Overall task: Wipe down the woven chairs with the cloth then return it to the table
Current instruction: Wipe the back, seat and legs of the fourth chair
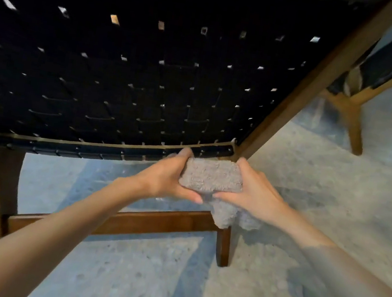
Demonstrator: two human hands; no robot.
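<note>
A woven chair (124, 75) with black straps and a dark wooden frame fills the upper left. A folded grey fuzzy cloth (211, 175) is held just in front of the seat's front right corner. My left hand (168, 177) grips its left side, thumb under the near edge. My right hand (254, 189) grips its right side, and a loose end of the cloth hangs down below it. A second woven chair (389, 57) stands at the upper right, partly cut off.
The chair's front rail (144, 221) and front legs (224, 245) stand below my hands. The second chair's wooden leg (355, 128) is at right. Pale speckled concrete floor (311, 177) lies between and in front of the chairs.
</note>
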